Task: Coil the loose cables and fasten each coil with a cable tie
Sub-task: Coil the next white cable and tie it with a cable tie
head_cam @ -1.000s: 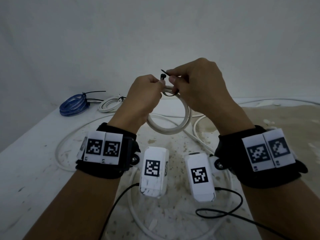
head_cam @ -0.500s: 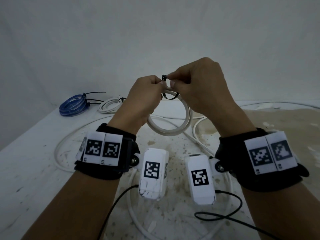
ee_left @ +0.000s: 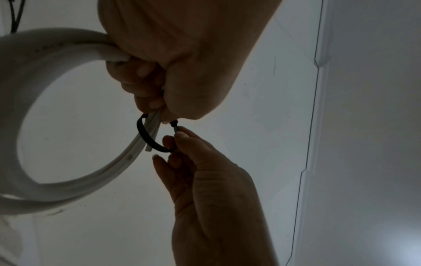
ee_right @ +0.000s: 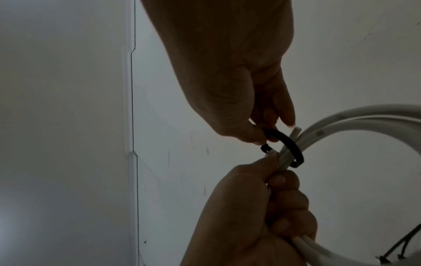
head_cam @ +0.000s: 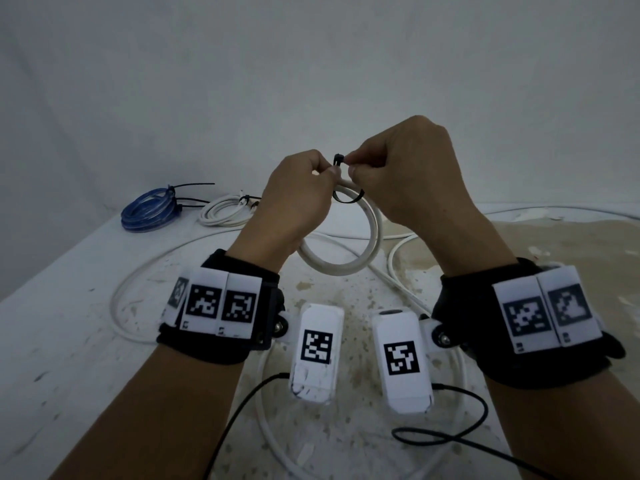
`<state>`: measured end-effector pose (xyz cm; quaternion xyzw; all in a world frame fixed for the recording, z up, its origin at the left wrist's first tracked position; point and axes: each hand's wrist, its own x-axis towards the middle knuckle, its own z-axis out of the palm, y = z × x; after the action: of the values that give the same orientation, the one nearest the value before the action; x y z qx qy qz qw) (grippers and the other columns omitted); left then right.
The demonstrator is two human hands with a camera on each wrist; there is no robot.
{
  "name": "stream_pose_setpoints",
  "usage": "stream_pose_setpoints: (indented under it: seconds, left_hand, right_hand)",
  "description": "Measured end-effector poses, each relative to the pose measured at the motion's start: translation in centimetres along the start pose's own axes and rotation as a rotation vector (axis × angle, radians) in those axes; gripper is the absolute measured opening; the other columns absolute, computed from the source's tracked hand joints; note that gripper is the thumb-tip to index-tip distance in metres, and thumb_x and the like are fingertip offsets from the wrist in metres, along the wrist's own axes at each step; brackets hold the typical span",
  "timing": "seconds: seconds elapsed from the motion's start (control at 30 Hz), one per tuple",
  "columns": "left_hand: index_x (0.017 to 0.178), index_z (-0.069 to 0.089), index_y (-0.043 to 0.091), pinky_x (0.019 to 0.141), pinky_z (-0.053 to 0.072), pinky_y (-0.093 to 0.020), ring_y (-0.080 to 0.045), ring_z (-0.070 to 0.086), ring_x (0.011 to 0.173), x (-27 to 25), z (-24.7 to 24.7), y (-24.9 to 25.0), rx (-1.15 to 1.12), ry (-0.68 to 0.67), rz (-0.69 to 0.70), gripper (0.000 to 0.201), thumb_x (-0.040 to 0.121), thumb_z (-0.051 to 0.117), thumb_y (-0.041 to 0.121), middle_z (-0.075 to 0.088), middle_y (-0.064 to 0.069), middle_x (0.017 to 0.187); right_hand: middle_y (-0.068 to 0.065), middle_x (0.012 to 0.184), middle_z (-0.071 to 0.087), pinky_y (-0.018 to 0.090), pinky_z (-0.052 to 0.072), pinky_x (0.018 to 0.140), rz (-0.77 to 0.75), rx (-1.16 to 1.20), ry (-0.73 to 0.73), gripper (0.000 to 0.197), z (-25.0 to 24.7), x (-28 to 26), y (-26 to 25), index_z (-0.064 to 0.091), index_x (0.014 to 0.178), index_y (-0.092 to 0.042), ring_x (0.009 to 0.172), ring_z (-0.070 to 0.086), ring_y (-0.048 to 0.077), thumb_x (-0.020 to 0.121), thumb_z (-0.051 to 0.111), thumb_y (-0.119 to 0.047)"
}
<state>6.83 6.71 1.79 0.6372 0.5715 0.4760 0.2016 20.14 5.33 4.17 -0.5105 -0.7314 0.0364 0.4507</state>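
Gone from above the right hand (head_cam: 412,174): the tie's pointed tail, free a second ago, now pinched close against the head, so threading looks begun or done; cannot tell which from here.

Far left on the table (head_cam: 62,327): blue coil (head_cam: 149,211), already bound with black ties, tails sticking out. Just beside it, small white coil (head_cam: 227,211), also tied. Parked at the back, presumably to keep finished work out of the way.

Centre-left, raised above the table: left hand (head_cam: 294,199), fingers curled round the stacked turns of the white cable coil (head_cam: 341,237), thumb and forefinger pinching the tie's head. Gripped right at the overlap, most likely so the turns and the cut cable end cannot spring apart while the tie closes.

Between the hands: black cable tie (head_cam: 346,197), looped loosely round the turns, slack visible, not yet cinched.

Right: right hand's thumb and forefinger pinching the strap next to the head, other fingers tucked. Held high and close, probably for a clear look at the small slot.

Below and right: long white cable (head_cam: 412,299), sprawling loose across the table, uncoiled.
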Motion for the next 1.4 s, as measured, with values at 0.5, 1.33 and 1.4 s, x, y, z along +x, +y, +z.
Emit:
stream_pose_setpoints:
  seconds: [0.5,1.33,1.4]
  left_hand:
    - [0.092,0.059,0.024,0.079,0.052,-0.041,-0.017,0.06,0.077,-0.2,-0.3,0.5,0.243,-0.111,0.229,0.014,0.099,0.049,0.03,0.07,0.006,0.091]
    - [0.088,0.063,0.02,0.049,0.035,-0.012,-0.011,0.049,0.06,-1.5,0.2,1.9,0.056,-0.226,0.237,0.019,0.099,0.05,0.029,0.062,0.006,0.07]
    - [0.085,0.063,0.022,0.05,0.035,-0.01,-0.007,0.051,0.062,-1.6,0.3,2.0,0.054,-0.254,0.239,0.019,0.099,0.05,0.028,0.062,0.006,0.071]
  right_hand:
    - [-0.005,0.079,0.068,0.032,0.051,0.081,0.128,0.047,0.108,0.017,0.5,0.3,0.8,0.062,0.089,-0.021,0.081,0.066,0.014,0.08,0.076,-0.025]
    - [0.002,0.072,0.071,0.039,0.056,0.082,0.668,0.812,-0.047,0.01,-1.8,0.4,1.1,0.068,0.071,-0.012,0.081,0.069,0.023,0.08,0.067,-0.011]
    - [0.003,0.074,0.07,0.036,0.055,0.075,0.684,0.839,-0.025,0.011,-1.7,0.5,1.2,0.067,0.071,-0.011,0.078,0.066,0.022,0.083,0.066,-0.009]
